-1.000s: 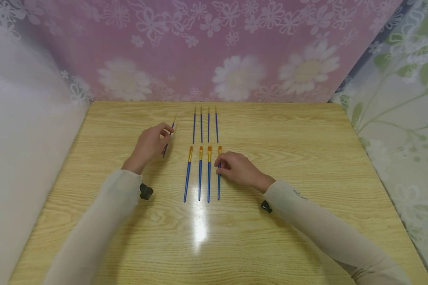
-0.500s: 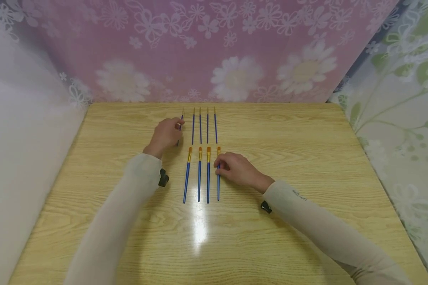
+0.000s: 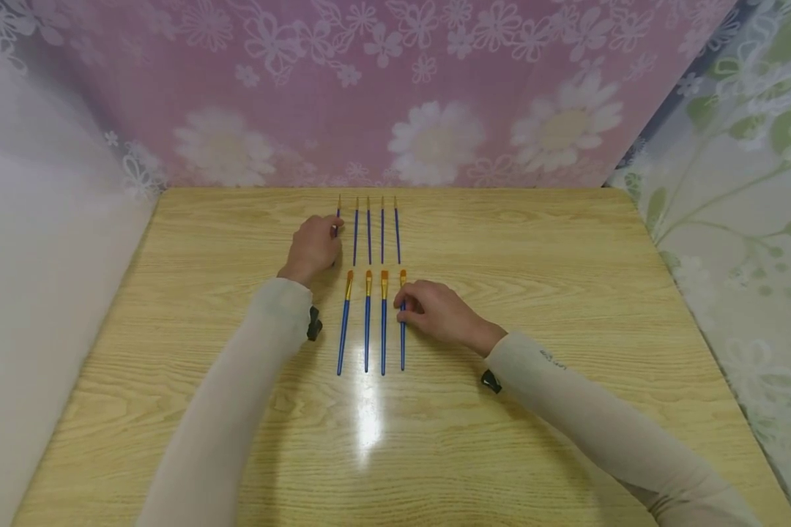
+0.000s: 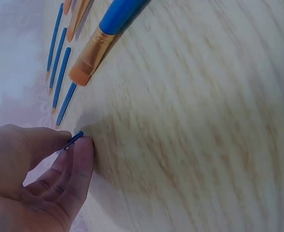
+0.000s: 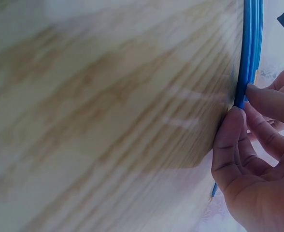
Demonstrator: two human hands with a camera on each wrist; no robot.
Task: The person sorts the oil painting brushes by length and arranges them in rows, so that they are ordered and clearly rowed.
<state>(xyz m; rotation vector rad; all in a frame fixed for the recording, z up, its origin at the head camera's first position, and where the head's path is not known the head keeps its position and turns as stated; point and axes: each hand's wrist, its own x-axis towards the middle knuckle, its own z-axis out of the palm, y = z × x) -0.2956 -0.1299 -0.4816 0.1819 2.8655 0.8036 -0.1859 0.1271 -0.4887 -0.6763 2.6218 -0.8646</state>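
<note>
In the head view my left hand (image 3: 313, 247) pinches a thin blue paintbrush (image 3: 339, 207) at the left end of the back row. The left wrist view shows the brush's blue handle end (image 4: 76, 138) between thumb and fingers, close over the table. Beside it lie several more thin brushes (image 3: 369, 234), bristles pointing to the back. My right hand (image 3: 443, 311) holds the rightmost wide paintbrush (image 3: 403, 344) of the front row, thumb and fingertips at its handle. To its left are three wide brushes (image 3: 367, 329) with orange bristles and gold ferrules.
The wooden table (image 3: 534, 439) has its back edge against a pink flowered curtain (image 3: 343, 95). A pale wall covering (image 3: 39, 256) stands on the left and a leaf-patterned one (image 3: 751, 219) on the right. Both wrists carry small black camera mounts (image 3: 491, 380).
My left hand has moved right and slightly back with the thin brush, bringing it upright in line with the back row. The right hand has stayed on its brush.
</note>
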